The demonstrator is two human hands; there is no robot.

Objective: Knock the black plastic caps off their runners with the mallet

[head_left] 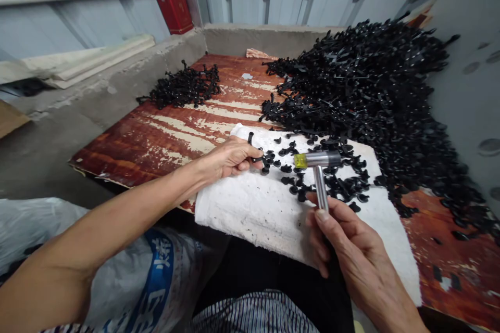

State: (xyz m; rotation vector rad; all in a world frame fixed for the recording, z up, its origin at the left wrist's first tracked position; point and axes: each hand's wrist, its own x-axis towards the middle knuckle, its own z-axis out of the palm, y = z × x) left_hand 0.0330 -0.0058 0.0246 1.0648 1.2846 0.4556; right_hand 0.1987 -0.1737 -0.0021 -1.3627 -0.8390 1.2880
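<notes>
My left hand (238, 157) is closed at the left part of a white cloth (242, 213), pinching a small black part (250, 138) with rounded ends. My right hand (344, 234) grips a small mallet (320, 187) by its handle. The mallet's metal head has a yellow tip on the left and a dark tip on the right. It is held above the cloth, apart from my left hand. Between and beyond my hands, several loose black pieces (286, 168) with round bases lie scattered on the cloth. Their exact kind I cannot make out.
A large heap of black parts (371, 78) covers the table's right side. A smaller pile (187, 86) sits at the far left of the worn red-brown table (128, 151). Behind it, a red box (175, 12) stands on a ledge. Plastic bags (128, 281) lie below left.
</notes>
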